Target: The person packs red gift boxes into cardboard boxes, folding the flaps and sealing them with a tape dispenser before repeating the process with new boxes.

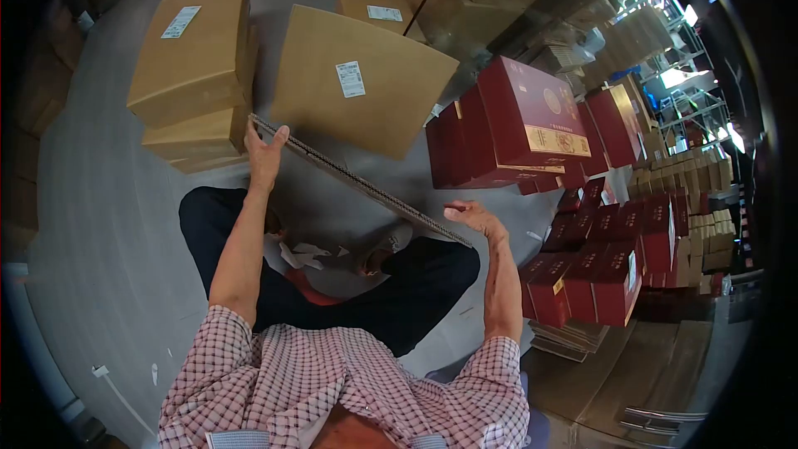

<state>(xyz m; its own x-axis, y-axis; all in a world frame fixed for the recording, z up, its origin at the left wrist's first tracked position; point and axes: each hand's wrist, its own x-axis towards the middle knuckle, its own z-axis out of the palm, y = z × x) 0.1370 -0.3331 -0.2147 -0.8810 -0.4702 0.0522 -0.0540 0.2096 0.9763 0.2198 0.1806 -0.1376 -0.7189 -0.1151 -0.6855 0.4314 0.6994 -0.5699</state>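
This looks like a storeroom or a packing place, with boxes nearly all around. Big brown boxes [320,112] sit on the grey floor [104,224], and some have white labels [350,79] stuck on. Shiny red boxes [528,108] with gold bits are piled up on the right. Behind them are more brown stacks [698,170], lots and lots of them. Flat cardboard [569,337] lies in a pile too, and a thin board [357,182] is up front. Paper scraps [307,254] are on the floor. Far back, bright lights [692,17] shine.
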